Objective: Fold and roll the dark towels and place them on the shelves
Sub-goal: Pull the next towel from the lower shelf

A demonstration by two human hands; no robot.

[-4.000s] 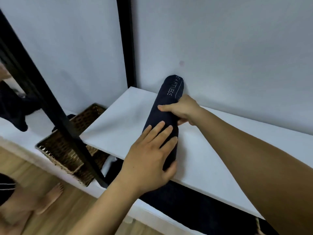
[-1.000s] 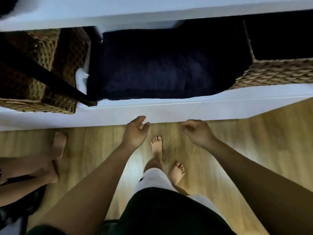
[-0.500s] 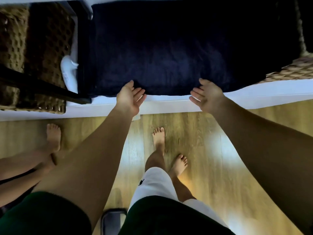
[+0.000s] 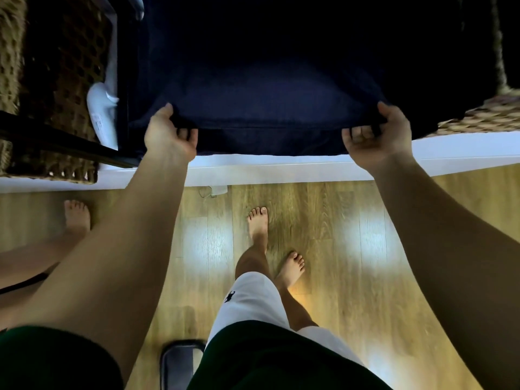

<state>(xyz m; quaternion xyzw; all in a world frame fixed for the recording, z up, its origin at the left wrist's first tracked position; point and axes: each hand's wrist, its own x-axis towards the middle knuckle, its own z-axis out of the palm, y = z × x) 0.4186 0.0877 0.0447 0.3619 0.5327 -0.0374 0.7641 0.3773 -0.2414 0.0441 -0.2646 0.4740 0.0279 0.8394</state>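
A dark navy towel [image 4: 267,80] lies spread flat on the low white shelf [image 4: 267,167], between two wicker baskets. My left hand [image 4: 168,133] pinches the towel's near edge at its left end, thumb on top and fingers curled under. My right hand [image 4: 377,133] grips the same edge at its right end in the same way. The edge between my hands is lifted slightly off the layers beneath. The far part of the towel fades into shadow under the shelf above.
A wicker basket [image 4: 56,80] stands at the left behind a black frame post [image 4: 70,142], with a white object [image 4: 102,116] beside it. Another wicker basket [image 4: 484,116] sits at the right. Below is wooden floor with my bare feet [image 4: 259,220] and another person's foot [image 4: 77,215].
Both hands were open just short of the towel's near edge half a second ago; now they have closed on it. Four seconds ago they held a rolled towel on an upper shelf.
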